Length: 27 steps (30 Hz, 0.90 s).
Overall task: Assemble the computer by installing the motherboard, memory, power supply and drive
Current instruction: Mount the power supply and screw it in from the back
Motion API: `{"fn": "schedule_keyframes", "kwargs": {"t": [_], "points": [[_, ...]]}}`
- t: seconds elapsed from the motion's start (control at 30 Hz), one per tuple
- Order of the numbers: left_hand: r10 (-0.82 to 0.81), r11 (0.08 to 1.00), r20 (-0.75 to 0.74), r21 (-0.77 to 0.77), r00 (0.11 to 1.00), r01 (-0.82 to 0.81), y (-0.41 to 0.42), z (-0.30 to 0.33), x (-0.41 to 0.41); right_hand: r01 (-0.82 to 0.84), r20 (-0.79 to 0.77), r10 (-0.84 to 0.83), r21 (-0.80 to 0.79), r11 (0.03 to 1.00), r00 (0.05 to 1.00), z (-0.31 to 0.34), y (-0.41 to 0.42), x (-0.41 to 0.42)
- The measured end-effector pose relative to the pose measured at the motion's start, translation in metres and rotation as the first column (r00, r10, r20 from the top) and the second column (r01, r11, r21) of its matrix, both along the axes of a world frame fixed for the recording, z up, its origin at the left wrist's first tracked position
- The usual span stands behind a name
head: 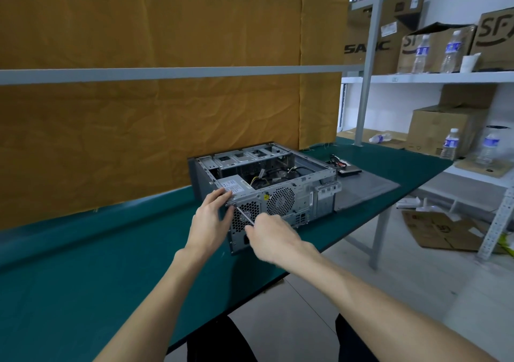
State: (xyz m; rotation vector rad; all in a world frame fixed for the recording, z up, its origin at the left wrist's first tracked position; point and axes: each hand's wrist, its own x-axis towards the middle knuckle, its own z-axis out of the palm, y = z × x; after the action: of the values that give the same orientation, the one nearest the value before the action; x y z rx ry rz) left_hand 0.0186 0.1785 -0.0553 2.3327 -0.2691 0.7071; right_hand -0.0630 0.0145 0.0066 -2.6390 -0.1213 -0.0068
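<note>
An open grey computer case (322, 193) lies on its side on the green table (83, 278), rear panel toward me. The power supply (236, 185) sits inside the near left corner, its label facing up and its fan grille at the rear panel. My right hand (271, 235) grips a screwdriver (244, 214) whose tip meets a screw at the top left of that grille. My left hand (212, 217) rests against the case's near left corner, fingers on the power supply's edge. Cables lie inside the case.
A drive with red cables (346, 167) lies on a dark mat (370, 186) to the right of the case. Behind hangs a yellow cloth (167, 111) on a grey rail. Shelves at right hold cardboard boxes (439, 130) and water bottles (450, 143).
</note>
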Motion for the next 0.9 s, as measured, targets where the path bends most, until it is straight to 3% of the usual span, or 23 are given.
{"fn": "schedule_keyframes", "kwargs": {"t": [0.07,0.1,0.17,0.23,0.3,0.33,0.37,0.5,0.63,0.7,0.77,0.83,0.9], "points": [[-0.006,1.000,0.006,-0.001,1.000,0.006,0.000,-0.001,0.000,0.102,-0.321,0.037,0.403,0.910,0.946,0.003,-0.003,0.004],[-0.006,1.000,0.010,-0.007,1.000,0.006,0.000,-0.001,0.000,0.166,-0.422,0.084,0.522,0.837,0.903,0.008,-0.006,0.005],[-0.008,1.000,0.015,-0.021,1.000,0.008,-0.001,-0.002,0.000,0.190,-0.454,0.147,0.615,0.765,0.879,0.010,-0.009,0.005],[-0.010,1.000,0.015,-0.023,1.000,0.010,-0.001,-0.002,0.000,0.093,-0.360,0.109,0.501,0.860,0.927,0.009,-0.007,0.002],[-0.008,1.000,0.010,-0.015,1.000,0.008,-0.001,-0.002,0.001,-0.033,-0.170,0.054,0.123,0.992,0.984,0.007,-0.005,-0.002],[-0.004,1.000,0.008,-0.014,1.000,0.005,-0.001,-0.002,0.001,-0.038,-0.103,0.037,-0.015,0.999,0.994,0.007,-0.002,-0.003],[-0.002,1.000,0.007,-0.016,1.000,0.002,-0.001,-0.002,0.001,-0.029,-0.089,0.025,-0.049,0.998,0.996,0.006,0.000,-0.002],[-0.001,0.999,0.042,-0.052,0.999,0.003,-0.004,-0.005,0.000,0.074,-0.316,0.035,0.328,0.942,0.948,0.009,0.002,0.004],[-0.029,0.999,0.042,-0.032,0.999,0.030,0.000,-0.005,0.002,0.067,-0.328,0.098,0.456,0.887,0.940,0.009,-0.002,0.004],[-0.095,0.993,-0.013,-0.069,0.995,0.094,0.002,-0.010,-0.002,0.025,-0.267,0.091,0.404,0.914,0.959,-0.003,-0.006,-0.002],[-0.148,0.966,-0.102,-0.226,0.984,0.122,0.000,-0.028,-0.013,-0.041,-0.166,0.080,0.226,0.973,0.983,-0.022,-0.010,-0.012],[-0.154,0.920,-0.215,-0.387,0.964,0.060,-0.006,-0.052,-0.024,-0.059,-0.106,0.072,0.120,0.991,0.992,-0.046,-0.015,-0.018],[-0.145,0.923,-0.317,-0.385,0.937,0.013,-0.012,-0.073,-0.031,-0.041,-0.103,0.049,0.086,0.995,0.993,-0.062,-0.017,-0.018]]}}
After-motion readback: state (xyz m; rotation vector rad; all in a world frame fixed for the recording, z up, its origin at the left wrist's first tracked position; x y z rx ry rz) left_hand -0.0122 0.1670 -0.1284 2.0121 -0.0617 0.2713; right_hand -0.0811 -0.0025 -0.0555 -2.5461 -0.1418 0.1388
